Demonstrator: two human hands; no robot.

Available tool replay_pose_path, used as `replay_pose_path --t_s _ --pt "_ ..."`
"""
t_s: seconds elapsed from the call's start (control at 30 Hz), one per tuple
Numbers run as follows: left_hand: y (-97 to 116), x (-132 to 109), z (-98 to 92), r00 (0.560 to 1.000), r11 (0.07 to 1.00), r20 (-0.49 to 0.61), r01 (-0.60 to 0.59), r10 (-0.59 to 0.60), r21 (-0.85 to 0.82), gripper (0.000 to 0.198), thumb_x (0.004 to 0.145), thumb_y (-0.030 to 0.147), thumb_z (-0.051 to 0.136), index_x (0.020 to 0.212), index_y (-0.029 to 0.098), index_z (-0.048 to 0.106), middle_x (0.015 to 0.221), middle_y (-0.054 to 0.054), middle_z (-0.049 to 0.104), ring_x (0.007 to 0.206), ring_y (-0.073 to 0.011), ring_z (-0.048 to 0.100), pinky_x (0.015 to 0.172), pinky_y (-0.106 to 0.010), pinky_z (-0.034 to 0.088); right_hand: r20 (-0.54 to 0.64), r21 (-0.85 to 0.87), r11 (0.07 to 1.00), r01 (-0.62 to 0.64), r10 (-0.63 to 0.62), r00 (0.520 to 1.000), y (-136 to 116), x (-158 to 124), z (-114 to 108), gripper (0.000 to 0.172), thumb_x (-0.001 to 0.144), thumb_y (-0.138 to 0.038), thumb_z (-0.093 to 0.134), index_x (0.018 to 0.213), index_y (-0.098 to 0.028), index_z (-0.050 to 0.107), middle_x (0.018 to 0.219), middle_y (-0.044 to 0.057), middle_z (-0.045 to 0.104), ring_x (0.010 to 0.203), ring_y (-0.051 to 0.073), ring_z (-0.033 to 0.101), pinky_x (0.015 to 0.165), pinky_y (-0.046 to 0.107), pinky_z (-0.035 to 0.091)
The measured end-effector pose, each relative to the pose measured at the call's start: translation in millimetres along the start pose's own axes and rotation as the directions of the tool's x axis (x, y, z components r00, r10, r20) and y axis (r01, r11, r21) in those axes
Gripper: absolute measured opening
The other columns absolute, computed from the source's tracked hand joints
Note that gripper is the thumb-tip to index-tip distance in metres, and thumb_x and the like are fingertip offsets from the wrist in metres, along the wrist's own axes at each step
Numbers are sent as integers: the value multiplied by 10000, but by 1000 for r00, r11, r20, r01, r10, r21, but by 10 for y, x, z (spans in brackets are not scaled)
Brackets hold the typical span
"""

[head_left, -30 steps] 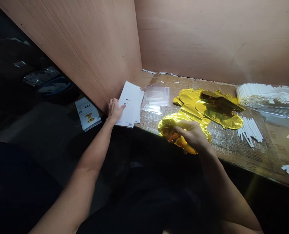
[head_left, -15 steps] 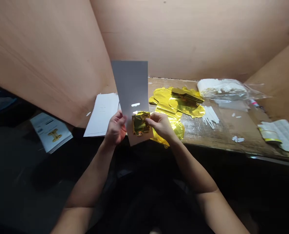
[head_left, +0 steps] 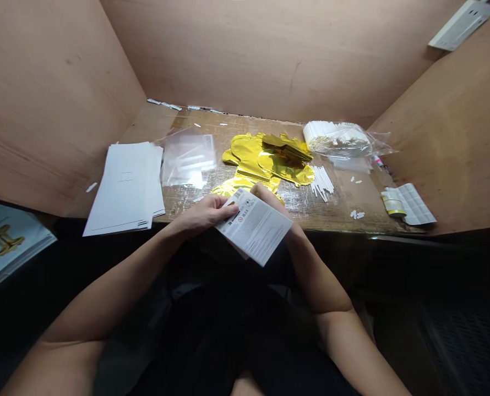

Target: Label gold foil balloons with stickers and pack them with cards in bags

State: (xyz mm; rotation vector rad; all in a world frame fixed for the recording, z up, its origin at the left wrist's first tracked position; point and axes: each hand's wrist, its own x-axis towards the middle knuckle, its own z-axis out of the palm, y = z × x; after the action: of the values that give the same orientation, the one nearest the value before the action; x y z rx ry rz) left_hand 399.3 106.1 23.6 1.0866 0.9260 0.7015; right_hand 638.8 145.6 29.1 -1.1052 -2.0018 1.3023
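Note:
A folded printed card (head_left: pixel 258 226) is held low in front of the table edge, its text side facing up. My left hand (head_left: pixel 212 212) pinches its upper left corner, thumb on top. Behind the card's upper right edge is my right hand (head_left: pixel 267 197), bent round it with most fingers hidden. The small folded gold foil piece is out of sight now. Just beyond the hands lies a pile of flat gold foil balloons (head_left: pixel 251 157). White paper sticks (head_left: pixel 321 183) lie to the right of the pile.
White cards (head_left: pixel 121 184) are stacked at left beside clear plastic sleeves (head_left: pixel 189 159). A bag of white sticks (head_left: pixel 338 138), a tape roll (head_left: pixel 393 204) and a sticker sheet (head_left: pixel 416 204) sit at right. Packed cards (head_left: pixel 9 236) lie lower left. Wooden panels surround the table.
The card was open and upright with gold foil against it; now it is folded, turned print side up and lower. The view has shifted, showing more of the table's left side.

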Motion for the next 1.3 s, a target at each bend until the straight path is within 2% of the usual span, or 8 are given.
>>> replay_pose_path --t_s 0.2,0.4,0.53,0.67,0.9,1.0,1.1,1.3 --pt "191 202 -116 997 978 27 -80 76 191 404 812 515 896 792 138 753 707 -65 697 541 -158 612 474 -238 458 174 323 942 -91 35 984 48 -97 -217 515 957 -673 677 1167 -218 558 860 -10 572 718 140 505 644 255 426" --pt "-57 554 266 822 914 -495 -387 281 -124 492 712 448 980 1034 141 768 1011 -107 808 826 -237 776 753 -358 681 -340 151 989 3 49 939 181 -29 100 453 1005 -655 571 983 -204 604 890 40 614 789 174 534 685 275 438" --pt "-268 639 352 767 905 -603 -390 218 -169 435 691 394 982 989 168 761 924 -78 810 857 -294 805 809 -459 720 -610 -174 967 -185 41 791 464 -167 -523 454 1100 -548 449 893 -190 636 867 75 663 800 190 570 752 295 447" --pt "-239 632 179 749 918 -644 -350 156 -186 389 661 366 981 933 208 753 950 -57 825 949 -345 815 828 -492 735 -779 -383 619 -686 183 600 722 -494 -1311 279 1061 -378 595 963 -164 744 1033 167 757 967 260 671 872 337 447" --pt "-102 666 141 820 916 -569 -265 52 -299 403 684 305 959 1015 189 758 1010 -84 829 1036 -366 808 855 -485 732 -684 -518 447 -729 295 667 870 -707 -1457 278 1063 -311 565 1104 -134 777 1132 218 774 1062 301 711 935 364 467" --pt "-94 645 213 823 906 -564 -285 63 -314 422 717 296 933 1071 186 731 1023 -87 823 1036 -340 809 886 -462 720 -694 -413 635 -654 246 677 767 -786 -1355 218 1015 -263 573 920 -139 726 925 148 746 868 248 667 821 337 453" --pt "-124 631 290 834 882 -539 -339 121 -326 454 760 300 908 1143 179 697 1071 -100 819 1053 -318 805 914 -445 706 -546 -77 947 -313 223 808 546 -789 -1054 280 966 -393 652 802 -167 631 712 24 598 654 149 503 669 286 401" --pt "-241 608 352 844 870 -521 -346 125 -351 540 821 398 892 1238 168 638 1145 -128 805 1029 -302 803 904 -442 694 -189 305 950 -60 122 974 70 -499 -279 425 845 -553 778 796 -158 629 703 -6 555 638 105 445 607 248 361"
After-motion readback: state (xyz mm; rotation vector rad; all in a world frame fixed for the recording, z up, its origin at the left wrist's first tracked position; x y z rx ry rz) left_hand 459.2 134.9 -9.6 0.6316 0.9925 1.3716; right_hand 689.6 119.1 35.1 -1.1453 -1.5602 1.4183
